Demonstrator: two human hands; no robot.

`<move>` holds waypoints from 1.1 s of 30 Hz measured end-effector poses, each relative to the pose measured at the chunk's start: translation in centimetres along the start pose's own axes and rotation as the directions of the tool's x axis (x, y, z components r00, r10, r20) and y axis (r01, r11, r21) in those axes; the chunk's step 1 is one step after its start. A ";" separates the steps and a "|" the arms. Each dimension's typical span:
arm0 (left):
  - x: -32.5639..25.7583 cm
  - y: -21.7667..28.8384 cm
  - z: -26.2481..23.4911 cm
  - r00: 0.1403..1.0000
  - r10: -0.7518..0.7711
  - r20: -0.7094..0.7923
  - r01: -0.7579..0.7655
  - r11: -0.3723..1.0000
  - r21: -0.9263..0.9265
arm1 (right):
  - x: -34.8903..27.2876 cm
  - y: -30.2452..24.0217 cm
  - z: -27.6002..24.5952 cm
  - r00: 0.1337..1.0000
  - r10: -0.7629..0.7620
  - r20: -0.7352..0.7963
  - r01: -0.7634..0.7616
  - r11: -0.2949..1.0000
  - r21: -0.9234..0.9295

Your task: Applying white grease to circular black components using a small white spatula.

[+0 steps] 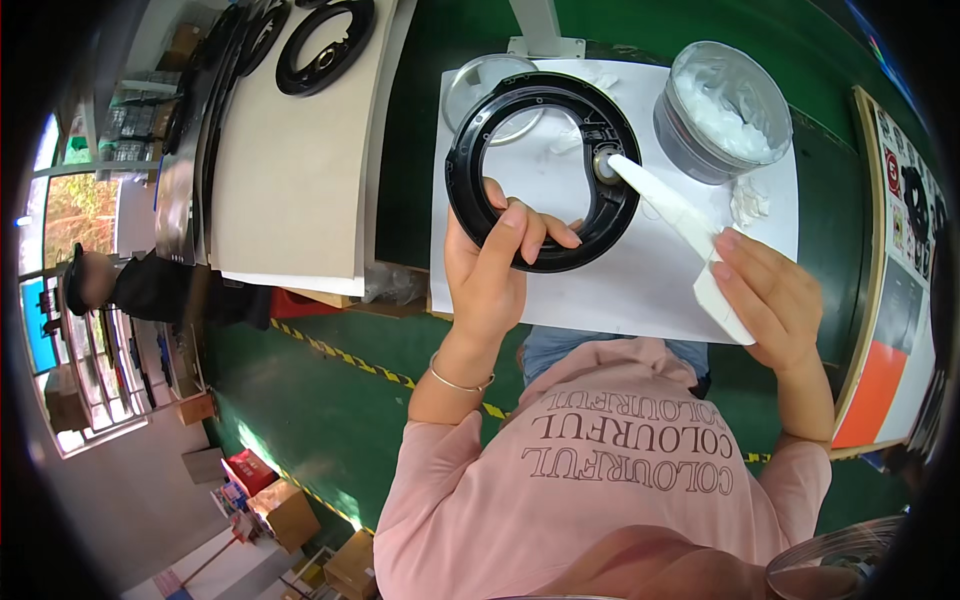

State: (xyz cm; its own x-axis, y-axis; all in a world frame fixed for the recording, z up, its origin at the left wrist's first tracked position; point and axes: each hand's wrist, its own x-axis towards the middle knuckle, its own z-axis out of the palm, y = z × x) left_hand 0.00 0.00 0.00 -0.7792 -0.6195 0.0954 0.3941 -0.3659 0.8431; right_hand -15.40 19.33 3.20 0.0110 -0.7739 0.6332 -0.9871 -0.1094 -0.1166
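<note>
My left hand (488, 268) is closed round the lower rim of a black plastic ring-shaped housing (466, 170), tilted up over the white sheet. Several fingers pass through its open middle. In my right hand (772, 298) is a white plastic spatula (668, 208), gripped by its wide end. Its narrow tip rests at a small round fitting (606, 166) on the ring's right inner side; whether any paste sits on the tip I cannot tell. Beyond the spatula stands a clear tub (690, 148) holding white, grease-like paste (738, 112).
A round clear lid (468, 88) lies partly behind the ring. Crumpled white tissue (748, 202) sits beside the tub on the white sheet (590, 300). Left of the bench, more black rings (326, 48) rest on a pale board (290, 170). A person in dark clothes (165, 300) is farther left.
</note>
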 end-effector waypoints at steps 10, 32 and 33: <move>0.0 -0.2 0.4 0.999 0.037 0.011 -0.038 0.999 0.036 | 0.6 -0.1 -0.5 0.999 -0.035 -0.035 0.036 0.999 0.008; -0.1 -0.4 0.9 0.994 0.096 0.047 -0.101 0.987 0.125 | 0.3 -0.6 -1.7 0.992 0.120 0.035 -0.124 0.977 0.171; -0.1 -0.4 0.9 0.994 0.096 0.048 -0.101 0.987 0.124 | 0.1 -0.5 -1.7 0.992 0.120 0.034 -0.124 0.978 0.170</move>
State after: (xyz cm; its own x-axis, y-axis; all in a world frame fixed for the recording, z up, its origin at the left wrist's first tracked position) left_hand -0.55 0.82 0.10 -0.7601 -0.6179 0.2012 0.4076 -0.2121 0.8882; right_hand -15.17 20.34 4.62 -0.1021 -0.8024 0.5880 -0.9393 -0.1169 -0.3226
